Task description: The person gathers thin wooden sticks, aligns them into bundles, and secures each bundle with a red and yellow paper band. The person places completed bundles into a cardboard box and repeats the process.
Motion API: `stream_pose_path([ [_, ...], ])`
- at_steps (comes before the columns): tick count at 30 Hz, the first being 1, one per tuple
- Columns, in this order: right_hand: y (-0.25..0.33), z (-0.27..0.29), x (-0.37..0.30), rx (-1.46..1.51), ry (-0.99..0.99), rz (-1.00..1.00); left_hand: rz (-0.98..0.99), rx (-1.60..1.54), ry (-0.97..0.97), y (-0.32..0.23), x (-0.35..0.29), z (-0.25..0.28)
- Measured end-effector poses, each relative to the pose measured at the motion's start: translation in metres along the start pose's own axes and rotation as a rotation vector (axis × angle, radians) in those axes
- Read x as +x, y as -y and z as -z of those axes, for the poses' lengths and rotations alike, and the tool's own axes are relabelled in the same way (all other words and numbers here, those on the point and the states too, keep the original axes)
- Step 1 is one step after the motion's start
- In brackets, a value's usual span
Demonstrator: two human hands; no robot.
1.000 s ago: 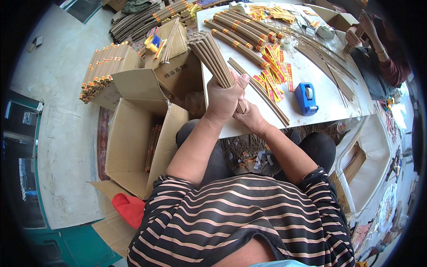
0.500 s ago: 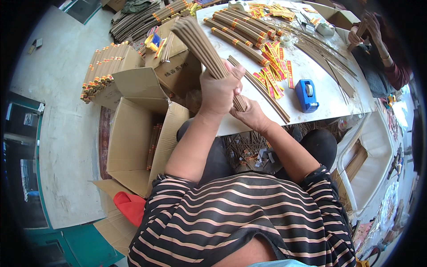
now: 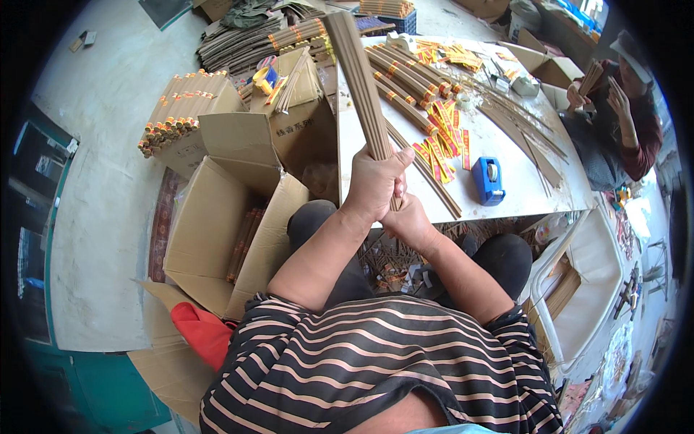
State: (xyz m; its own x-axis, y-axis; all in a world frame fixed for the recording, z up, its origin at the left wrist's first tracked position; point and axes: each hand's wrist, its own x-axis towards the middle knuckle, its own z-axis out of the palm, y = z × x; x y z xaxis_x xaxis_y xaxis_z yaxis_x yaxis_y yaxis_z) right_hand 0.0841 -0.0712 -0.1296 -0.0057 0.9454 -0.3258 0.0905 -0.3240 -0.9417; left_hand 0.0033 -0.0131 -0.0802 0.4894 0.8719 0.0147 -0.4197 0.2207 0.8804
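A bundle of brown incense sticks (image 3: 359, 87) slants up over the table's near left edge. My left hand (image 3: 374, 181) is wrapped round it low down, thumb pointing right. Just beneath, my right hand (image 3: 408, 220) closes on the bundle's bottom end, which is mostly hidden by the fingers. Right of my hands, a few loose incense sticks (image 3: 442, 189) lie on the white table (image 3: 517, 184). Beyond them are red and yellow paper labels (image 3: 441, 153), a blue tape dispenser (image 3: 489, 181) and several finished bundles (image 3: 405, 72) with labels wrapped round them.
An open cardboard box (image 3: 210, 217) with labelled bundles inside stands at my left. Behind it, more bundles (image 3: 181, 105) are stacked on a carton. Across the table at right, another person (image 3: 629, 116) holds sticks. A white-lined container (image 3: 578, 289) stands at lower right.
Both hands have come slightly lower and to the right, with the bundle now more upright. The view has shifted a little. The other person's hands have moved apart.
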Motion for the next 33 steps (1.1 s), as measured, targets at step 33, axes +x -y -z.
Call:
stream_pose_path([
  [33,0.079,0.021,0.018,0.329,-0.382,0.697,-0.259,0.676,0.362,0.042,0.030,0.023],
])
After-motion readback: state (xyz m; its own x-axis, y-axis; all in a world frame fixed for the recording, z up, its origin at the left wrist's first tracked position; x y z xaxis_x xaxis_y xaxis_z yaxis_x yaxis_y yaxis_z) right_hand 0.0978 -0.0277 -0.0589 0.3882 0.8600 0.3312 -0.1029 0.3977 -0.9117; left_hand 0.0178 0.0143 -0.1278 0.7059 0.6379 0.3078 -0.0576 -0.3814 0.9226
